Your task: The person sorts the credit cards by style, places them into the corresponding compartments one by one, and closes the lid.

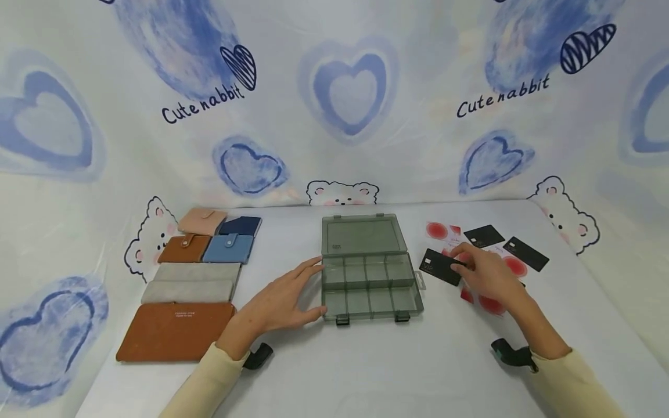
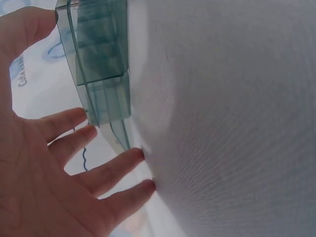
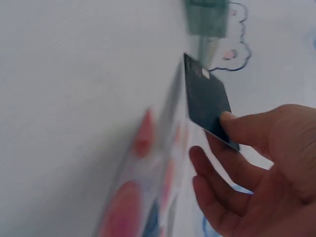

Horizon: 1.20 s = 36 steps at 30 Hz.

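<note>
My right hand (image 1: 488,276) pinches a black card (image 1: 438,266) by one end, between thumb and fingers. In the right wrist view the black card (image 3: 205,98) stands tilted off the table, its small chip visible. My left hand (image 1: 279,299) has spread, extended fingers along the left side of a translucent green compartment box (image 1: 366,273). In the left wrist view the thumb is at the box wall (image 2: 98,59). The box lies with its lid folded back, and its compartments show bare bottoms. Under and around my right hand lie red-and-white cards (image 1: 491,305).
Two more black cards (image 1: 525,253) lie beyond my right hand. At the left are a brown wallet (image 1: 177,331), a grey wallet (image 1: 190,283), a blue card holder (image 1: 228,248), a small brown one (image 1: 184,248), a pink one (image 1: 202,221) and a navy one (image 1: 243,225). A patterned cloth (image 1: 418,145) hangs behind.
</note>
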### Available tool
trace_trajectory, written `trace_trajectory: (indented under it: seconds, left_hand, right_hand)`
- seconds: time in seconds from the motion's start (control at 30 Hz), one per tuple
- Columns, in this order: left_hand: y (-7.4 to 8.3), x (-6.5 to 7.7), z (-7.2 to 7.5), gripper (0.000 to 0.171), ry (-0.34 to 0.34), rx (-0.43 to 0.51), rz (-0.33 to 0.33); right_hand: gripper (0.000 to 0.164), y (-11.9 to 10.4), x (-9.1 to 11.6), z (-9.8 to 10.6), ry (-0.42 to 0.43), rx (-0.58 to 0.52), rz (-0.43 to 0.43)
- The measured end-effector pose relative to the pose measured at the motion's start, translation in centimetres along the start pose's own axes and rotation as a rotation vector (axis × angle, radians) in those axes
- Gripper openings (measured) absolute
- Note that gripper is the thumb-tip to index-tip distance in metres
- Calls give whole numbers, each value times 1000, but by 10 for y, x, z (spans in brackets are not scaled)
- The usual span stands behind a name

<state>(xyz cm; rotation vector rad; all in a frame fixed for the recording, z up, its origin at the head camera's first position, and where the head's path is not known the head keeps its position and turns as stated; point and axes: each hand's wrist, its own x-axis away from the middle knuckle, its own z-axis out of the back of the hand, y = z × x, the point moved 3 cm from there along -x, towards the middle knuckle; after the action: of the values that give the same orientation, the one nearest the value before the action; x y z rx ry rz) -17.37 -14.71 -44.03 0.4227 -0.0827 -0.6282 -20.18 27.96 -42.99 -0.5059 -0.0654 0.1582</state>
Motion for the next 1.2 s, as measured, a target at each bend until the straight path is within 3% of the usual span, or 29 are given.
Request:
trace_trajectory:
  seconds: [0.17, 0.33, 0.53, 0.73, 0.97, 1.2]
  left_hand:
    - [-2, 2, -1, 88, -11, 7, 9]
    - [-4, 1, -1, 88, -14, 6, 10]
    - [-6, 1, -2, 87, -7, 4, -9]
    - [-6, 1, -2, 87, -4, 16, -12]
    - [-7, 1, -2, 87, 4, 25, 4]
    - [-7, 0, -2, 88, -4, -36, 30]
  right_hand:
    - [28, -18, 3, 11, 164, -42, 63]
    - [27, -54, -2, 15, 290, -109, 142]
    - [23, -99, -16, -2, 240, -205, 208]
    - [22, -130, -24, -33, 161, -169, 261]
    - [18, -150, -31, -64, 90, -92, 289]
    - [21, -161, -29, -83, 67, -12, 310]
